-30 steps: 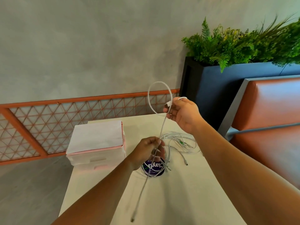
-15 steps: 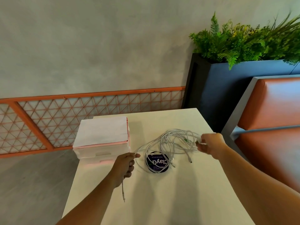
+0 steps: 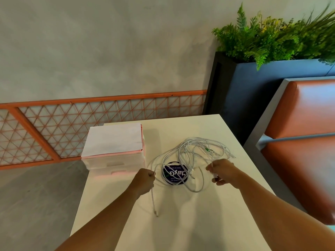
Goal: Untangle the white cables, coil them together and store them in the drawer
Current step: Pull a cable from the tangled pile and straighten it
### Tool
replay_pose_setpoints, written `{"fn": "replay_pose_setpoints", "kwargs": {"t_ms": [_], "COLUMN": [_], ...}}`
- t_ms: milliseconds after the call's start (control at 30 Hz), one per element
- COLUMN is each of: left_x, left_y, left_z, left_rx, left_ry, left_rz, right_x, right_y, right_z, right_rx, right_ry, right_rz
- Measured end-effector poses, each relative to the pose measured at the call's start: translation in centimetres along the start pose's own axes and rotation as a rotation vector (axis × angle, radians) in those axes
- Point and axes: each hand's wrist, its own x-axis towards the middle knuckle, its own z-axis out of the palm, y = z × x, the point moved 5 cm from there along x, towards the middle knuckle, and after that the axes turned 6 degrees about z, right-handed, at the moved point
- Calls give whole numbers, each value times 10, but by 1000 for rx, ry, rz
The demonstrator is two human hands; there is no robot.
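mostly tangled white cables point(image 3: 197, 151), left hand point(image 3: 145, 180) gripping one strand, right hand point(image 3: 223, 171) pinching another, sticker point(image 3: 174, 173) half hidden

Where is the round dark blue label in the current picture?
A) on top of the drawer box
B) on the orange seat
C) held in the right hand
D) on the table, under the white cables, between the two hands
D: the label lies on the table with white cables crossing it, between the left hand and the right hand.

Grey concrete wall point(image 3: 90, 48), orange lattice rail point(image 3: 101, 100), leather bench point(image 3: 299, 142).
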Motion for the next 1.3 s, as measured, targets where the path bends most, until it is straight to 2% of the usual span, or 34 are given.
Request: {"fn": "replay_pose_setpoints", "kwargs": {"t_ms": [100, 200, 267, 367, 433, 533, 600, 667, 767, 800, 833, 900, 1000, 1133, 1300], "left_x": [-1, -3, -3, -11, -18, -22, -21, -19, -18, -19, -20, -21, -20, -23, -32], "left_y": [1, 12, 23, 48, 64, 76, 78, 79, 72, 70, 69, 69, 67, 49, -1], "left_z": [4, -1, 2, 15, 21, 25, 24, 19, 12, 10, 7, 0, -23, -59, -85], "left_rx": [324, 550, 453, -58, -316, -452, -418, -354, -338, -330, -322, -300, -230, -75, 118], "left_ry": [-41, 57, 50, -119, -181, -215, -180, -124, -159, -190, -221, -248, -151, -46, -120], "left_rz": [23, 68, 113, 147, 112, 62, 82, 103, 67, 66, 76, 113, 166, 307, 219], "right_x": [-3, -5, -7, -12, -16, -24, -31, -34, -31, -33, -34, -37, -40, -32, -25], "right_y": [-13, -27, -37, -48, -54, -64, -69, -77, -96, -102, -106, -110, -110, -103, -82], "right_z": [10, 15, 24, 44, 58, 81, 91, 94, 79, 77, 78, 91, 112, 117, 137], "right_rx": [51, 33, 79, 201, 211, 140, 24, -76, -126, -121, -127, -220, -408, -425, -529], "right_ry": [-32, 8, -13, -119, -171, -260, -319, -291, 48, 115, 105, -50, -186, -207, -313], "right_rz": [-74, -157, -200, -213, -231, -285, -308, -330, -451, -506, -552, -602, -670, -587, -527]}}
